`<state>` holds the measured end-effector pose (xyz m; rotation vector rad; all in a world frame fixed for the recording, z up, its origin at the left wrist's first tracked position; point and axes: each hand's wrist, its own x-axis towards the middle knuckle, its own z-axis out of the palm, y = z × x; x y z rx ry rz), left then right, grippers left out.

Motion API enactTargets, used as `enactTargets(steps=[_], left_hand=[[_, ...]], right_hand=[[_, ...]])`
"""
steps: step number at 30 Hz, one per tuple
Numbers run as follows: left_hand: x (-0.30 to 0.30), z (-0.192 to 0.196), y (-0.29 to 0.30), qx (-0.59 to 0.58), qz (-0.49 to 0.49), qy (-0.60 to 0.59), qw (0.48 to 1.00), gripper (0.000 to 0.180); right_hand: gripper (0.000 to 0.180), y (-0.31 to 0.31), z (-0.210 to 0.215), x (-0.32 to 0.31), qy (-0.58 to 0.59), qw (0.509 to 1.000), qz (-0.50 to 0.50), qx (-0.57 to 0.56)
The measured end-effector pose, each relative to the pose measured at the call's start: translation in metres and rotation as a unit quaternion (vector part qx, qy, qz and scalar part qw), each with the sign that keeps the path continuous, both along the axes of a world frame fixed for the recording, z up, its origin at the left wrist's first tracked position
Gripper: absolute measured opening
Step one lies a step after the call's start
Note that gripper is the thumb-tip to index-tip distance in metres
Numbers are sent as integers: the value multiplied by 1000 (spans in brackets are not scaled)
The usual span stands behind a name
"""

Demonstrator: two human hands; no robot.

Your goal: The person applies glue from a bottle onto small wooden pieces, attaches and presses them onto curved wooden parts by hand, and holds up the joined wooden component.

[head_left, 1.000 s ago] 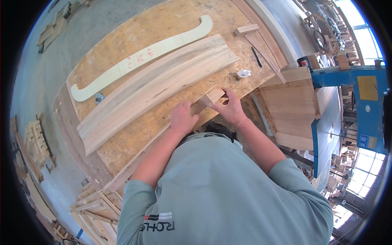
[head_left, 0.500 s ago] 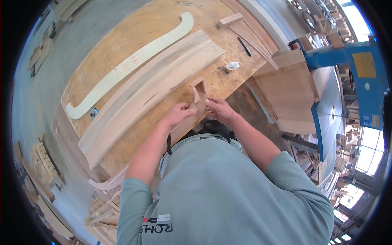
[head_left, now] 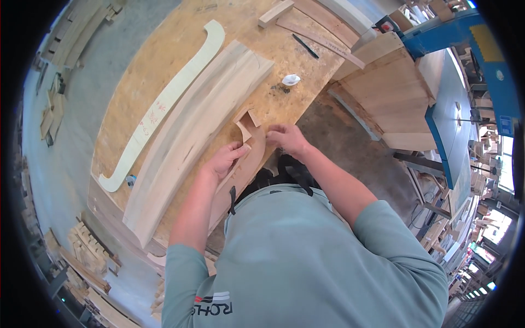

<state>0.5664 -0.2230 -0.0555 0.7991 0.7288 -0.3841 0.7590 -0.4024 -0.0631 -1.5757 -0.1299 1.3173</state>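
You are gripping a curved wooden piece (head_left: 247, 143) with your left hand (head_left: 223, 159) and right hand (head_left: 286, 139), beside stacked curved boards (head_left: 191, 136).

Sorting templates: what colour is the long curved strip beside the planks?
Pale cream curved strip with small red marks, head view.

A yellow rectangular label (head_left: 485, 42) is sitting on the upper arm of the blue band saw (head_left: 465, 104) at the right, with a small round white sticker (head_left: 495, 76) showing just below it on the same blue casing. No packages or screens are showing anywhere on the chipboard workbench (head_left: 164, 49).
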Motion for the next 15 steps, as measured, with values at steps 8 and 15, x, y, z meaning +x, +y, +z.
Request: enactTargets(steps=[8,15], left_hand=[[17,6,-11,209,-41,43,976,52],[22,9,-17,235,-16,110,966,53]], right_hand=[[65,3,-13,95,-449,890,-65,-40],[45,32,-9,142,-459,885,46,64]])
